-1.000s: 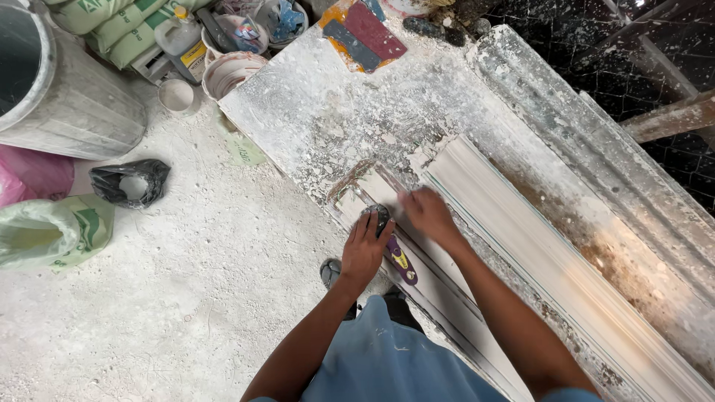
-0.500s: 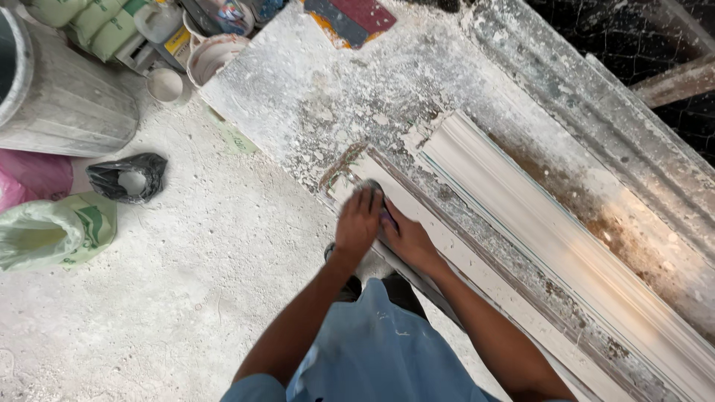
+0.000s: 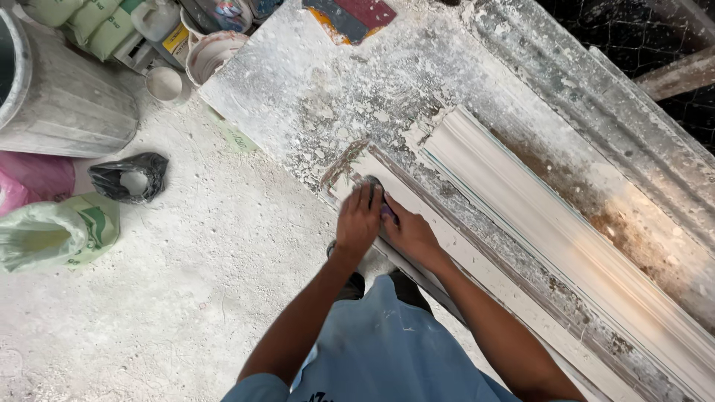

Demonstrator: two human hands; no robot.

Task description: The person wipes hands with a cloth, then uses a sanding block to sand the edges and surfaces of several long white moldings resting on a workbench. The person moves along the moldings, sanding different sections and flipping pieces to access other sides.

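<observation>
My left hand [image 3: 358,219] and my right hand [image 3: 407,232] press together on a small dark pad [image 3: 387,211], mostly hidden under the fingers, with a purple edge showing. They rest on a long flat white strip [image 3: 447,246] at the near edge of a plaster-crusted work table [image 3: 313,97], close to the strip's far end. Beside it, to the right, lies a long white ribbed plaster moulding [image 3: 551,231], running diagonally.
A grey metal drum [image 3: 59,112] stands at the left. Below it on the dusty floor are a pink bag [image 3: 33,179], a black bag [image 3: 128,177] and a green-white sack [image 3: 52,232]. Bowls and containers [image 3: 212,52] crowd the top. Wire mesh [image 3: 655,37] backs the table.
Both hands have slid along the strip toward its far end and come closer together over the pad. The view has shifted slightly.
</observation>
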